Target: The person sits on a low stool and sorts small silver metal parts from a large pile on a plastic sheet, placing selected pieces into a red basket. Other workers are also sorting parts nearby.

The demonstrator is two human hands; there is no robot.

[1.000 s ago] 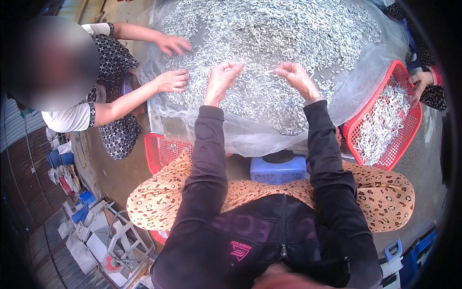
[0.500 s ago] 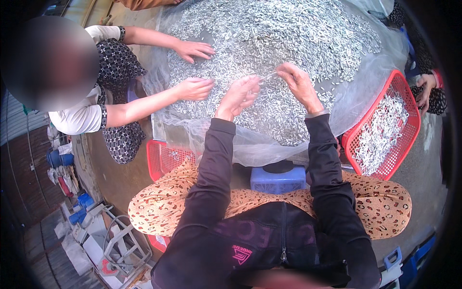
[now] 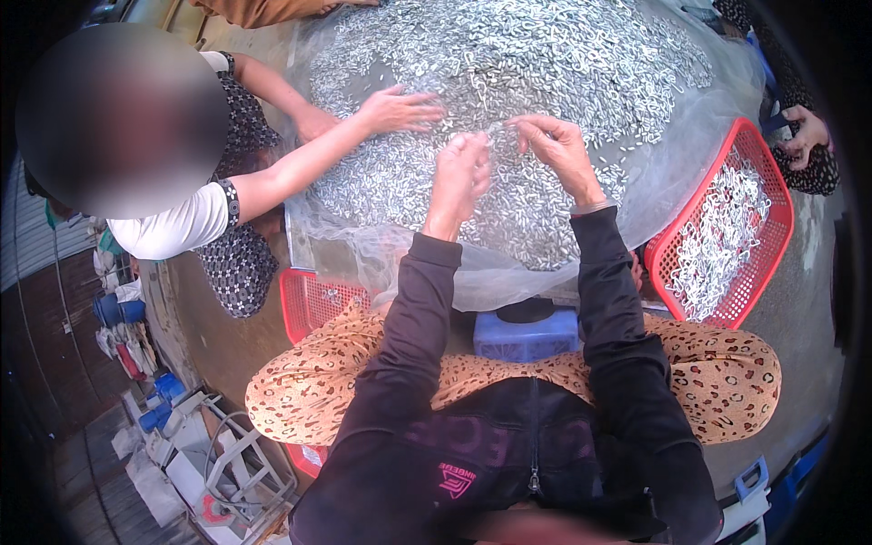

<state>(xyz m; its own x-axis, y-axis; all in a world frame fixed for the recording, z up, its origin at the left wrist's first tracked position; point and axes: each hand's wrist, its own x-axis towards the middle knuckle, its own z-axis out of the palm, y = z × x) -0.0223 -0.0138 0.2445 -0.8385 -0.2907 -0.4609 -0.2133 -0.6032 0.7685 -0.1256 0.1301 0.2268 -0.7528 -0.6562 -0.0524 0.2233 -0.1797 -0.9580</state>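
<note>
Both my hands are raised above a broad heap of small silvery-white pieces (image 3: 536, 222), many oblong and some looped. My left hand (image 3: 461, 177) is closed, its fingers curled and blurred by motion. Just to its right, my right hand (image 3: 556, 154) pinches with thumb and forefinger, the other fingers bent. A thin pale bit (image 3: 495, 133) shows faintly between the two sets of fingertips; its kind is too small and blurred to tell. The heap lies on a clear plastic sheet (image 3: 391, 254), nearest me at its crumpled edge.
A red basket (image 3: 668, 259) of white looped pieces stands at right, another red basket (image 3: 309, 304) at left. A blue plastic stool (image 3: 525, 338) is before my lap. At left a co-worker's hand (image 3: 400, 109) reaches over the heap. Another person's hand (image 3: 804, 136) shows at far right.
My hands have drawn slightly closer together, the left moving a little right. The thin pale strip between them shows less. The left co-worker has leaned in and swung an arm across the heap.
</note>
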